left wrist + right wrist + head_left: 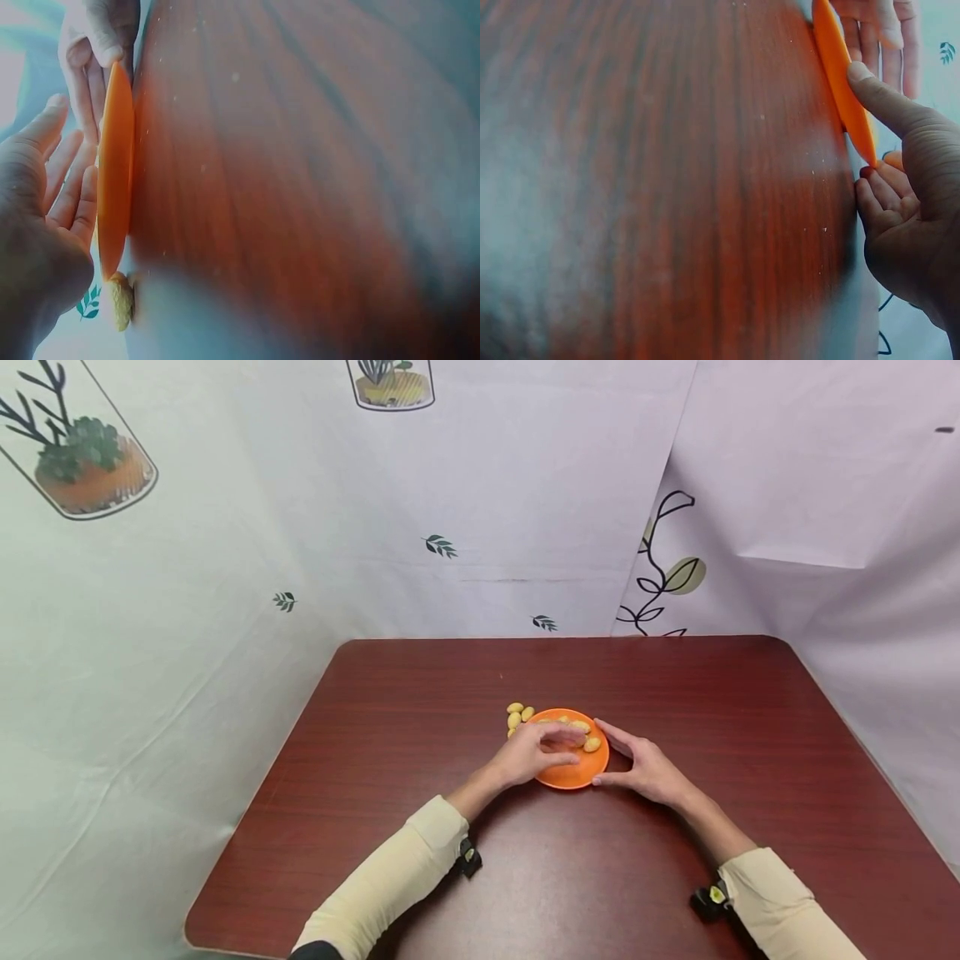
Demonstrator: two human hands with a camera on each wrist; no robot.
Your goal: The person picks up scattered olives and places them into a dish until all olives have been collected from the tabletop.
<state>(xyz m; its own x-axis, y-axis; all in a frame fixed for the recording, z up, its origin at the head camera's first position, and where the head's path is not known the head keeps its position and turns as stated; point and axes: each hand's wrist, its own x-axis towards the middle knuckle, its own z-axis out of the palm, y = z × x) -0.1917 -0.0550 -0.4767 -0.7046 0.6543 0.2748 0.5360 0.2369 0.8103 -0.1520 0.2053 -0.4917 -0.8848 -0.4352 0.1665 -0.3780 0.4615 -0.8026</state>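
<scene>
Left hand (527,755) spread, empty above orange plate (567,774); right hand (649,772) part-closed on its rim (567,787). I'd guess light, stiff; hold there.

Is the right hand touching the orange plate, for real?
Touching. The right wrist view shows it: the right hand's grip has its thumb tip lying on the orange plate's rim.

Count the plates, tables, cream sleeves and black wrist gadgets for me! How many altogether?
Orange plate: 1
Brown table: 1
Cream sleeves, left sleeve and right sleeve: 2
Black wrist gadgets, left gadget and right gadget: 2
Total: 6
</scene>
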